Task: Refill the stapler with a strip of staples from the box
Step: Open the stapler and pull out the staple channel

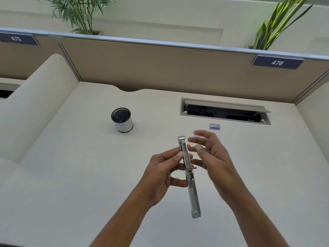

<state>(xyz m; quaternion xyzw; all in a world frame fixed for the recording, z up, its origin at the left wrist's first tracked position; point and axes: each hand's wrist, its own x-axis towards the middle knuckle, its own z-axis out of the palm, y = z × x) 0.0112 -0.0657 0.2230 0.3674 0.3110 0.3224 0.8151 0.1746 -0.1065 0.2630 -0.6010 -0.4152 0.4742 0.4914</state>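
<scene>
A silver metal stapler (192,191) is swung fully open, stretched out in a long line above the desk. My left hand (160,172) grips it near the hinge, thumb and fingers pinching the staple channel. My right hand (213,157) hovers just right of the stapler with fingers spread and nothing in it. A small blue staple box (214,126) lies on the desk beyond my right hand, apart from both hands.
A black mesh pen cup (122,119) with a white label stands at the left middle of the cream desk (71,175). An open cable hatch (225,111) is sunk into the desk behind the box. Tan partition panels close the back and sides.
</scene>
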